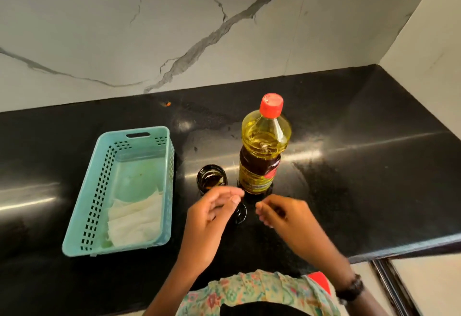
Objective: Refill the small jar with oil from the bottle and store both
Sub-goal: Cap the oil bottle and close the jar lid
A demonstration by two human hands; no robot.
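Observation:
A small dark glass jar (211, 178) stands uncapped on the black counter, a little dark oil at its bottom. Right of it stands the oil bottle (263, 151), yellow oil inside, red cap (271, 106) on. A black lid (241, 213) rests on the counter in front of the bottle. My left hand (212, 218) hovers just left of the lid with fingers loosely spread, its thumb over the lid's top edge. My right hand (282, 215) hovers just right of the lid, blurred, fingers curled and holding nothing.
A teal plastic basket (99, 191) sits left of the jar with a folded white cloth (136, 220) inside. Marble walls close the back and the right corner. The counter's front edge (399, 248) runs close at the lower right.

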